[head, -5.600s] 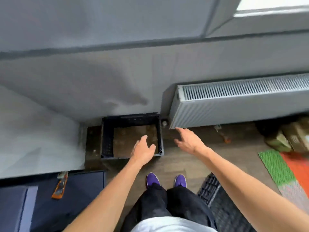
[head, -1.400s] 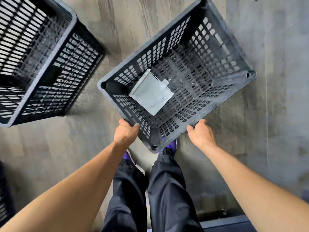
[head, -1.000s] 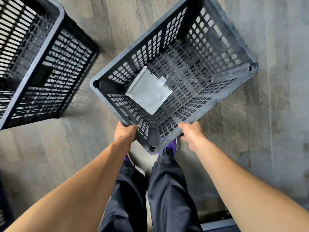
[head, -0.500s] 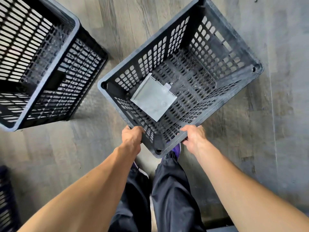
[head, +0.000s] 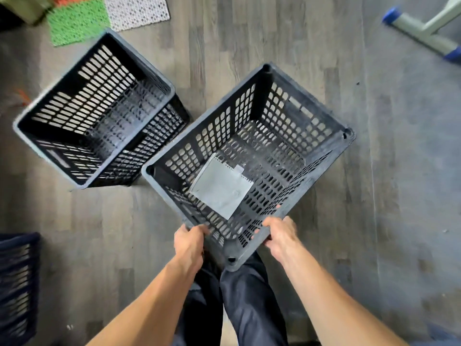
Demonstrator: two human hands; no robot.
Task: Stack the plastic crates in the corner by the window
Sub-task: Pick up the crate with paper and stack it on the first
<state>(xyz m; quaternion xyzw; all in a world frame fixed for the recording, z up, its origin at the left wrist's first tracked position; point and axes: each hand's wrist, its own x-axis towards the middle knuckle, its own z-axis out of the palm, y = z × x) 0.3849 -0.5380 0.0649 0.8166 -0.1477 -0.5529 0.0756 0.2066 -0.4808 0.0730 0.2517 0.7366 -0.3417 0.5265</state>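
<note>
A dark grey perforated plastic crate (head: 294, 116) sits diamond-wise in front of me, its near corner over my legs. My left hand (head: 188, 244) grips the rim left of that corner and my right hand (head: 282, 234) grips the rim right of it. A grey flat sheet (head: 220, 187) lies on the crate's floor. A second black crate (head: 97, 108) stands on the wooden floor to the left, apart from the held one. Part of a third dark crate (head: 17, 285) shows at the left edge.
Green, orange and white speckled mats (head: 104, 13) lie at the top left. A pale frame leg with blue feet (head: 424, 31) crosses the top right. Grey wood-plank floor (head: 399, 171) stretches to the right.
Both hands closed on the crate's rim near its corner. The view has pulled back and up, so the second crate, the mats and the frame leg now show.
</note>
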